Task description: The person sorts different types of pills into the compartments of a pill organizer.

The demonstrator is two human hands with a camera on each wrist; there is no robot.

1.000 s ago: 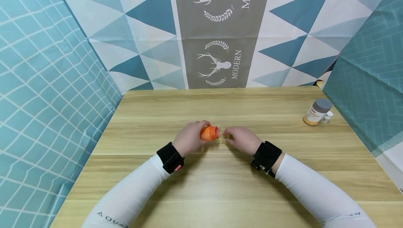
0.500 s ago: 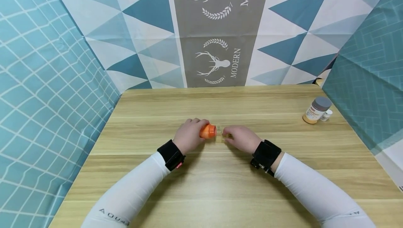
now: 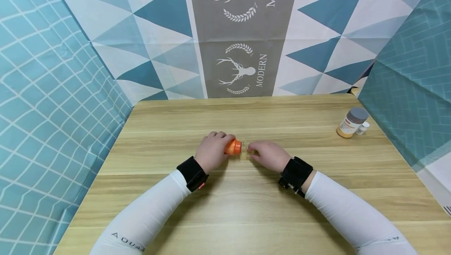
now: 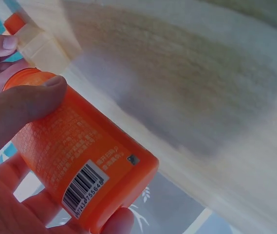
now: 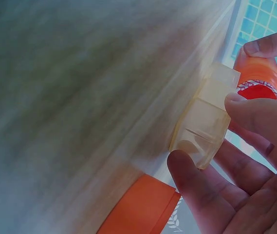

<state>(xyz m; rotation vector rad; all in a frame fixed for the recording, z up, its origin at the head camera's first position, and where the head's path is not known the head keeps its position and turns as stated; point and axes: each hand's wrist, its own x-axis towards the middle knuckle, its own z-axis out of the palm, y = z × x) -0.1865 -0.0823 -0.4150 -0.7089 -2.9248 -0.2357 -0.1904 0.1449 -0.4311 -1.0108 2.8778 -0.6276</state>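
My left hand (image 3: 211,152) grips an orange pill bottle (image 4: 87,151) lying on its side, its open mouth facing right. The thumb lies over it near the neck, and a barcode shows on its label. Right by the mouth is a translucent pill box (image 5: 204,114) with compartments, pinched between the thumb and fingers of my right hand (image 3: 269,155). In the right wrist view the bottle's red-lined opening overlaps the box's far end. A pale shape shows within the box's near compartment. An orange piece (image 5: 138,204) sits at the near end of the box.
A wood-grain table (image 3: 225,216) lies under both hands. Toward its right back edge stand a grey-lidded jar (image 3: 352,122) and a small white bottle (image 3: 363,128). Patterned cloth (image 3: 158,51) hangs behind the table, with tiled cloth (image 3: 46,130) on the left.
The bottle's mouth has turned slightly, showing less of its inside in the head view, and sits closer to the pill box. The right hand keeps its pinch, and the head view has shifted a little.
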